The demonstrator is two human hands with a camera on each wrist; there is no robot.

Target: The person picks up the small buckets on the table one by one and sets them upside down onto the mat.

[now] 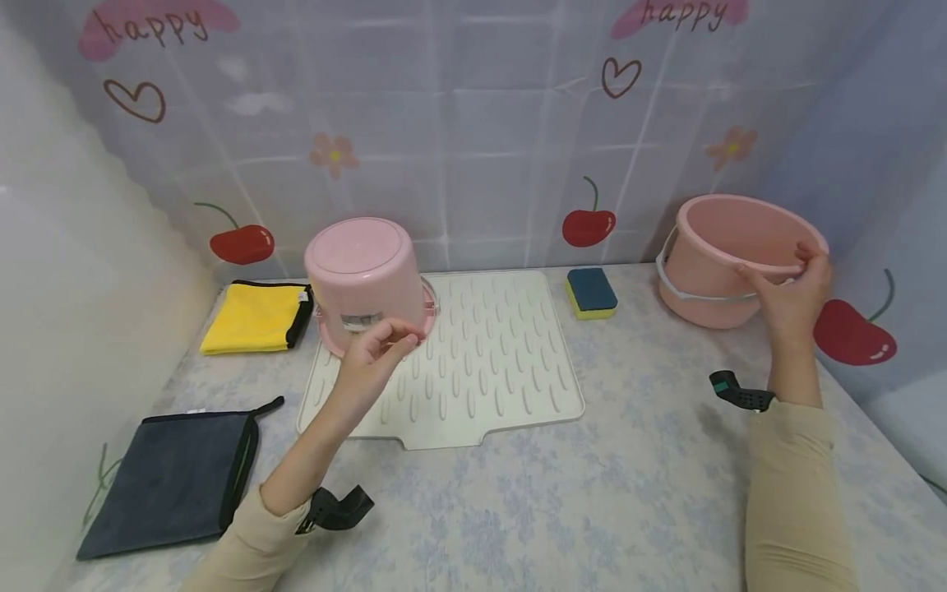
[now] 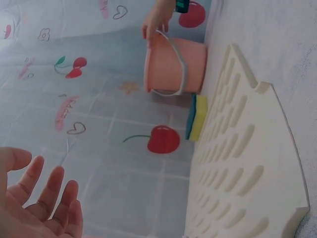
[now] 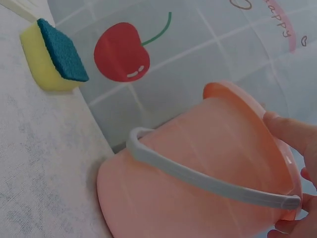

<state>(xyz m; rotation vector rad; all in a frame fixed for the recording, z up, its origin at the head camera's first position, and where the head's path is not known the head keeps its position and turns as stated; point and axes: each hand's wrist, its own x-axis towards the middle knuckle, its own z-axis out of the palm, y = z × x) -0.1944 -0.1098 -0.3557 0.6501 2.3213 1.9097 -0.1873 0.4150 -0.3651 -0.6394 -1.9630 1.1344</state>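
At the right, a peach-pink bucket (image 1: 695,284) stands upright with its pale grey handle (image 3: 198,178) hanging down its side. My right hand (image 1: 795,292) grips its rim. In the right wrist view the thumb lies on the rim, with other fingers below, near the handle's end. Farther left, a light pink bucket (image 1: 370,279) sits upside down on a cream ribbed draining board (image 1: 510,362). My left hand (image 1: 373,353) is in front of this bucket, overlapping it in the head view. Its fingers are loosely bent and hold nothing, as the left wrist view shows.
Between board and peach bucket lies a yellow sponge (image 1: 592,293) with a dark blue-green top. Left of the board are a folded yellow cloth (image 1: 251,319) and a folded dark cloth (image 1: 173,477). A tile-patterned backdrop (image 1: 481,123) with cherries rises behind the table.
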